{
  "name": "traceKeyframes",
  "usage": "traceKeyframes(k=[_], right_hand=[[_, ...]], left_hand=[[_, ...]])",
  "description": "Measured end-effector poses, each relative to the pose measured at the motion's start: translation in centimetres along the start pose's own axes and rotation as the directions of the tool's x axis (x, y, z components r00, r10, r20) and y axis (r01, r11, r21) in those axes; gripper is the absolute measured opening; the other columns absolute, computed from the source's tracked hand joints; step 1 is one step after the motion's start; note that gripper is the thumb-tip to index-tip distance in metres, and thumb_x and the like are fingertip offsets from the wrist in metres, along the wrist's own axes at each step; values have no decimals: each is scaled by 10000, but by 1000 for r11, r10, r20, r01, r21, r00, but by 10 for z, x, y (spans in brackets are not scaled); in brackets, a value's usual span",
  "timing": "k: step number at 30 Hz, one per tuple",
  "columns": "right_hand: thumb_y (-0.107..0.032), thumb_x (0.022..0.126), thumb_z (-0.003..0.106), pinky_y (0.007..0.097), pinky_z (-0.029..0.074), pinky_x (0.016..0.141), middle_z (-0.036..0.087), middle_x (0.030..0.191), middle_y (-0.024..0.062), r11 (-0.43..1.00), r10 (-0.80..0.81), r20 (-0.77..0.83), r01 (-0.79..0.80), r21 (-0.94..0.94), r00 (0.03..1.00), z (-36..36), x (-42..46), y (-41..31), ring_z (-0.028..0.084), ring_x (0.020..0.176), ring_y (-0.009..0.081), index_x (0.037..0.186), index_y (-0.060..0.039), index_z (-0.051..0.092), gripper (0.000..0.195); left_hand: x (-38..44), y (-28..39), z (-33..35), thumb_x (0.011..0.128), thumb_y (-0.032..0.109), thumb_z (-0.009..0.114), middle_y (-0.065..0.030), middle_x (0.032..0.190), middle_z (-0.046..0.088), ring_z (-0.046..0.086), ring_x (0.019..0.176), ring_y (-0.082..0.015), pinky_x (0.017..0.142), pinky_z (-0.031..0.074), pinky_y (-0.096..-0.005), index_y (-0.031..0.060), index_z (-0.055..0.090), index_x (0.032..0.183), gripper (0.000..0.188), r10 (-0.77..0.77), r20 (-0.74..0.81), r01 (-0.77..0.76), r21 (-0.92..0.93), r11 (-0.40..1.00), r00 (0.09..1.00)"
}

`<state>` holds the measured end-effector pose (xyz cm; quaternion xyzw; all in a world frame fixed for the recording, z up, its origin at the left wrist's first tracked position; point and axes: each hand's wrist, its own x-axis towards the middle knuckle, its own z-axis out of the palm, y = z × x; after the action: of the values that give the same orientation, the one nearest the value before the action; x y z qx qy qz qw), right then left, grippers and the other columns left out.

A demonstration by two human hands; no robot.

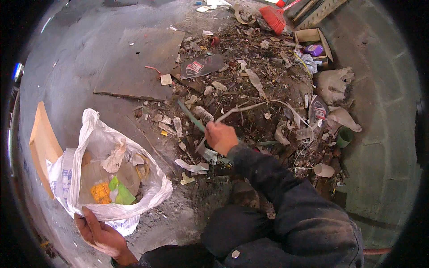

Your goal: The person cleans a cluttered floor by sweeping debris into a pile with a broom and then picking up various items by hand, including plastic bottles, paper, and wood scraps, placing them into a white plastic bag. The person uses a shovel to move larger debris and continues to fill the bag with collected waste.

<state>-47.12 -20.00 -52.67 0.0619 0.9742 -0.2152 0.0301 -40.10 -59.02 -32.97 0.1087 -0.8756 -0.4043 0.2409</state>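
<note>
A white woven plastic bag (157,194) stands with its mouth wide, to the left. My left hand (102,232) holds the bag's near rim, thumb uppermost. Inside the bag lie an orange wrapper (100,193), a green wrapper (122,192) and crumpled pale scrap (115,157). My right hand (221,138) is closed over the litter heap (228,90), gripping a long pale strip (246,108) that arcs away to the right. A green strip (191,116) also runs up to this hand; whether it is held too cannot be told. The right fingertips are hidden.
A flat board (137,63) lies beyond the bag, and a tan board (43,147) leans beside it. At the far right are a red broom (273,18) and a cardboard box (306,35) with a purple item. A green cup (344,136) sits by the brick-patterned surface (378,160).
</note>
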Motion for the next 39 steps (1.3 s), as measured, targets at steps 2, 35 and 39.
traceKeyframes(k=[2,35,39], right_hand=[[-268,848,582,488,459,614,583,756,170,989,-82,35,77,124,996,10,-28,-13,591,682,377,903,-56,530,225],[-289,761,664,496,482,690,639,905,152,641,625,-687,-746,180,371,-193,-98,287,606,768,348,1191,-30,515,523],[-312,706,675,474,475,723,649,838,154,619,627,-732,-741,260,267,-178,-117,326,607,795,380,885,-52,605,323]], left_hand=[[0,4,5,953,240,504,-155,1139,555,545,996,-197,861,442,-308,-49,500,1152,351,-56,8,56,-90,994,998],[13,-31,21,897,69,559,-176,916,595,566,720,-387,614,475,-472,-8,587,1104,223,553,163,-571,361,738,817],[6,22,26,897,83,563,-164,885,594,557,710,-380,602,460,-474,-10,589,1076,203,77,66,-93,287,953,995]])
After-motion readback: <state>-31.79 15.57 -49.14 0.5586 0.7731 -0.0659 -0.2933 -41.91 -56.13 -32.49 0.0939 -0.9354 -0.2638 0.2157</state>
